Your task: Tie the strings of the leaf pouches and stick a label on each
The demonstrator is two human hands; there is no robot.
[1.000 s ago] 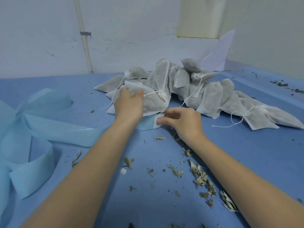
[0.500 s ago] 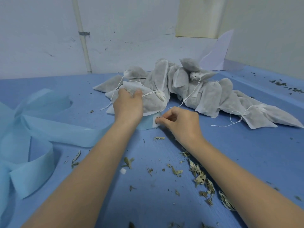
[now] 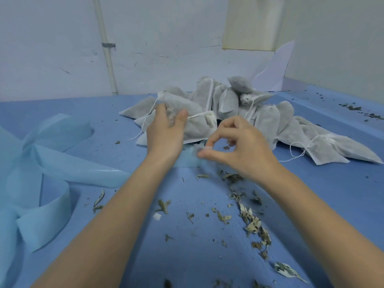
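While my left hand (image 3: 165, 129) grips the pouch (image 3: 195, 123) at twelve o'clock, my right hand (image 3: 239, 146) pinches a small label (image 3: 208, 149); I'd press it flat, smoothing outward.

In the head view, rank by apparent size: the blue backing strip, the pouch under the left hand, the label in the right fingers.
1. Blue backing strip, largest, though it lies nearer the camera.
2. Pouch the left hand holds.
3. Label pinched by the right hand, smallest.
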